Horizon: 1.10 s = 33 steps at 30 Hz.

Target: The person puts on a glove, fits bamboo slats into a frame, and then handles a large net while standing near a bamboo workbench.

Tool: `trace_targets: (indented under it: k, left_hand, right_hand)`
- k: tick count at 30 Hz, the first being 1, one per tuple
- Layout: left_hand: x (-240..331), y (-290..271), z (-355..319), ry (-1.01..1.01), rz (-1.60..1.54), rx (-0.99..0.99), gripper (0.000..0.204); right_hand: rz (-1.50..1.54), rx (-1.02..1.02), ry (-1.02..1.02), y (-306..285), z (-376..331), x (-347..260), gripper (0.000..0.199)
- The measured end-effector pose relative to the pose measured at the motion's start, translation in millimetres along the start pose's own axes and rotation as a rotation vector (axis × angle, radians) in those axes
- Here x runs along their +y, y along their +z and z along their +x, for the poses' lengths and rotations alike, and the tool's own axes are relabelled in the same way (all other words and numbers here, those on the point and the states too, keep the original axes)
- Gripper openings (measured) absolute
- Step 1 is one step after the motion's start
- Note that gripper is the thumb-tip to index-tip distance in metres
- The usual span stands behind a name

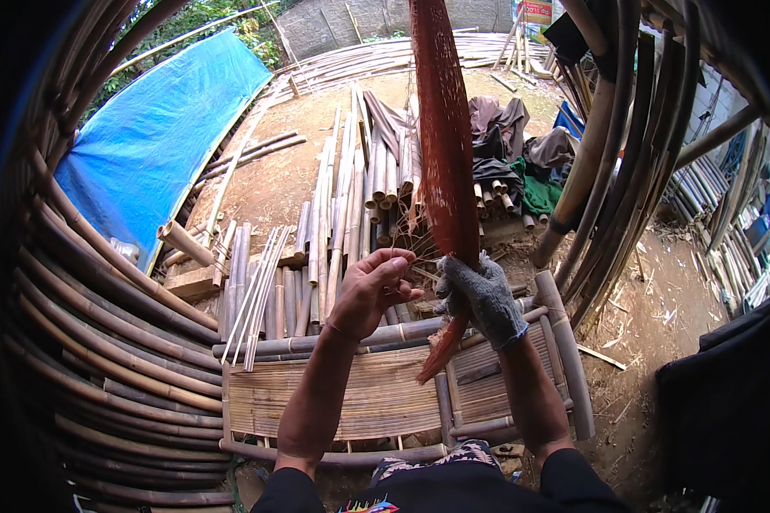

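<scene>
A long reddish-brown strip of fibrous material [443,128] rises upright in front of me, running out past the top of the view. Its tapered lower end [441,352] pokes out below my right hand [481,297], which wears a grey knit glove and is closed around the strip. To the left of it, my bare left hand [375,289] is closed in a pinch on thin brown fibres [419,255] that trail beside the strip. Both hands are above a bamboo bench [334,398] with a slatted top.
Bamboo poles [342,197] lie stacked beyond the bench, with dark and green cloths [539,175] on them. Curved poles [120,359] line the left side. Upright poles [607,154] stand at right. A blue tarp [167,137] hangs at far left over bare ground.
</scene>
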State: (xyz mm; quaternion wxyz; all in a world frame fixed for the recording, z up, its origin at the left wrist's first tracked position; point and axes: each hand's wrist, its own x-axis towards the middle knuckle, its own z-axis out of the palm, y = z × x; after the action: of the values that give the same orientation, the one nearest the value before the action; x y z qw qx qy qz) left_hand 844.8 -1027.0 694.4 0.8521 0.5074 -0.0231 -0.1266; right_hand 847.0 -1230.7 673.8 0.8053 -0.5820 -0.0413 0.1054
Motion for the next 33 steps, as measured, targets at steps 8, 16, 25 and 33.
trace_targets:
  k: [8, 16, 25, 33]
  left_hand:
    - [-14, 1, -1, -0.087, 0.156, 0.039, 0.018]
    - [-5, -42, 3, -0.061, -0.288, -0.231, 0.024]
    - [5, -56, -7, -0.004, -0.308, -0.326, 0.019]
    - [9, -47, -10, -0.021, -0.215, -0.207, 0.027]
  right_hand:
    - [-0.022, -0.024, -0.004, 4, -2, 0, 0.022]
    - [-0.022, 0.04, -0.076, -11, 3, 4, 0.023]
    - [-0.029, 0.082, -0.169, -10, 17, -4, 0.02]
    - [-0.048, 0.071, -0.126, -10, 20, -2, 0.022]
